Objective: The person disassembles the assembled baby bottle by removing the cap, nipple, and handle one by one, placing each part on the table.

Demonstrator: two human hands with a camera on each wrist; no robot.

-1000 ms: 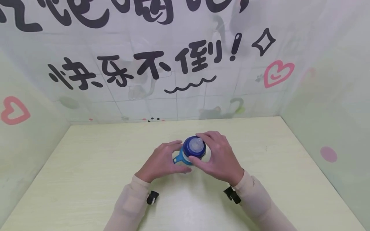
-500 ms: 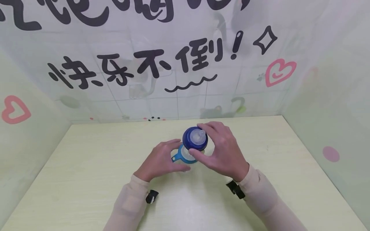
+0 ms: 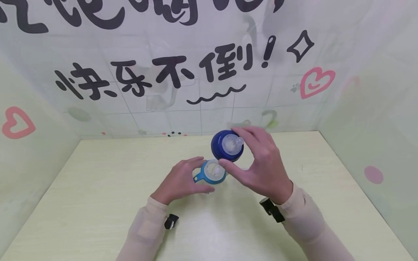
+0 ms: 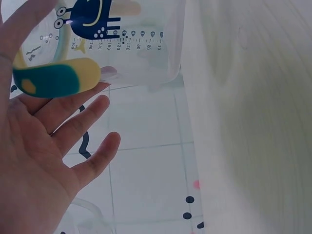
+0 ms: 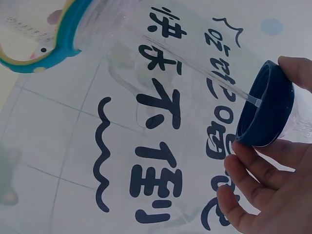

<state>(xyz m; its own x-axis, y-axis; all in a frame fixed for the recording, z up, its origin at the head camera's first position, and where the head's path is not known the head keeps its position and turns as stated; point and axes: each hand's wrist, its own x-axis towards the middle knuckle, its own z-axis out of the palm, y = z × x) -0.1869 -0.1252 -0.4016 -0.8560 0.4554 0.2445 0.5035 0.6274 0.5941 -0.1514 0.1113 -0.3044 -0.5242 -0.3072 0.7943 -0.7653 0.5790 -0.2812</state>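
The grip of the right hand [image 3: 266, 170] is clamped on the dark blue cap [image 3: 227, 145]: thumb and fingertips pinch its rim on opposite sides. The cap carries a translucent teat [image 3: 232, 143] at its centre and is held in the air, clear of the bottle [image 3: 213, 172], above and to the right of the bottle's mouth. In the right wrist view, a thin clear straw [image 5: 195, 66] runs from the underside of the cap [image 5: 265, 105] up towards the bottle's neck ring [image 5: 58, 41].

The left hand [image 3: 181, 181] is curled around the bottle from the left side, holding it upright on the surface [image 3: 81, 203]. The bottle has a light blue neck ring with a small handle loop on its left; its mouth is open. The left wrist view shows the clear bottle wall [image 4: 146, 44] with a printed measuring scale and a yellow-and-teal handle [image 4: 56, 78] lying against the fingers [image 4: 80, 122].

The surface is pale yellow-green with a wood grain. Behind it stands a white panel [image 3: 202, 72] with black characters and a pink heart [image 3: 315, 83].
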